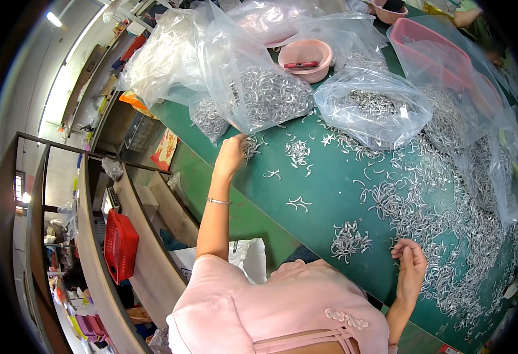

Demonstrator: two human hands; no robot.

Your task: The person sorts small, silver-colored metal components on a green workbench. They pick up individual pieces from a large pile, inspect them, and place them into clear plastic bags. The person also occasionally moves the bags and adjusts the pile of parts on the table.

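Curved silvery pieces [453,253] cover the right of the green bench [265,197]; smaller heaps lie at centre. The left hand [230,154], upper centre, and the right hand [411,259], lower right, have curled fingers; whether either grips a piece cannot be told.

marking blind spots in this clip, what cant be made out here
All in the head view:
- Whether the left hand grips a silver piece: its own fingers hide it.
- Whether the right hand pinches anything: too small.
- White sack's lower part: hidden by the pink top.
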